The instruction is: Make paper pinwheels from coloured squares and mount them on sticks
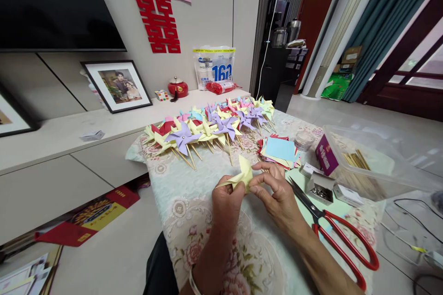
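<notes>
Left hand (226, 200) grips the yellow paper (245, 170); right hand (275, 189) pinches its three-o'clock edge. Curl without creasing.

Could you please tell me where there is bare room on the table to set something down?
Bare tablecloth lies left of the left hand, short of the pinwheels, and between the forearms. The right side is crowded with paper squares, scissors, small boxes and a plastic bin.
</notes>
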Demonstrator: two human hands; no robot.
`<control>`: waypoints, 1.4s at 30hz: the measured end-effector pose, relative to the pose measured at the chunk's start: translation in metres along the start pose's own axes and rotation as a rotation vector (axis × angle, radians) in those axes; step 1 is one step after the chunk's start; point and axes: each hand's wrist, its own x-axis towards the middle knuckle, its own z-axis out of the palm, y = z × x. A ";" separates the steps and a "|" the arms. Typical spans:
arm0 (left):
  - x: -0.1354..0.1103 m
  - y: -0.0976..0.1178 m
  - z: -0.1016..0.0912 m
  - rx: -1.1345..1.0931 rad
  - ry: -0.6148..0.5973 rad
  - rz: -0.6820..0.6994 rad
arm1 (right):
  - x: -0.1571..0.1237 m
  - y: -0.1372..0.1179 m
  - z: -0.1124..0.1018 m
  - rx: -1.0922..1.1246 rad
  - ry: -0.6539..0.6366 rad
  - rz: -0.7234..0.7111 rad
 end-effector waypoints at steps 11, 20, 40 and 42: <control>-0.004 0.000 0.001 0.004 -0.084 0.002 | -0.001 0.000 0.007 0.121 0.015 0.187; -0.002 -0.002 0.000 -0.019 -0.074 0.004 | 0.000 0.003 0.006 0.165 0.018 0.194; -0.002 -0.006 0.000 -0.016 -0.084 0.013 | 0.000 0.005 0.005 0.192 -0.047 0.260; -0.002 -0.005 0.001 -0.013 -0.079 0.017 | 0.000 0.004 0.005 0.191 -0.041 0.258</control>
